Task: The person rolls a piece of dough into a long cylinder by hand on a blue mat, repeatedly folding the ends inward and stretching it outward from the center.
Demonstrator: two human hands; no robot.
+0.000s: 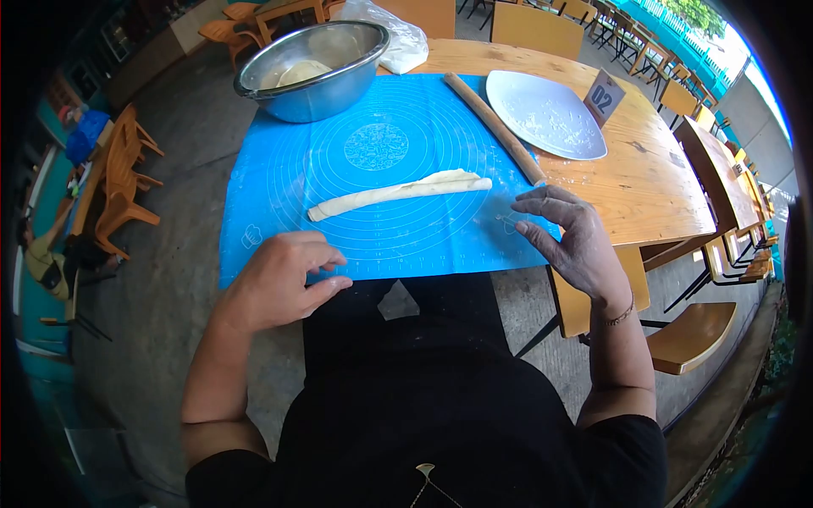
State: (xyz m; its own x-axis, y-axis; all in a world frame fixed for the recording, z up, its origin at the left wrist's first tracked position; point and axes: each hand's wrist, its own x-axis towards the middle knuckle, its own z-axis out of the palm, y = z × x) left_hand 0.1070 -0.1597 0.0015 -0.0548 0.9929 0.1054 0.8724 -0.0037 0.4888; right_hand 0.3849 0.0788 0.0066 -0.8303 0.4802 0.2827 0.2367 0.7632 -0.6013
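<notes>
A long roll of pale dough (398, 195) lies across the blue mat (339, 245), with a loose flap along its upper right edge. My left hand (292, 279) is over the mat's near left edge, below the roll's left end, fingers bent and apart, holding nothing. Floury, my right hand (569, 233) hovers by the mat's right edge, thumb and fingers apart and empty. Between that hand and the mat's far edge, a wooden rolling pin (495, 127) lies slanted. Neither hand touches the dough.
A steel bowl (313, 97) with dough (302, 73) inside stands at the back left, beside a plastic bag (394, 38). A floured white plate (546, 114) and an "02" sign (603, 97) are at the right. Chairs surround the wooden table (652, 186); a person sits far left.
</notes>
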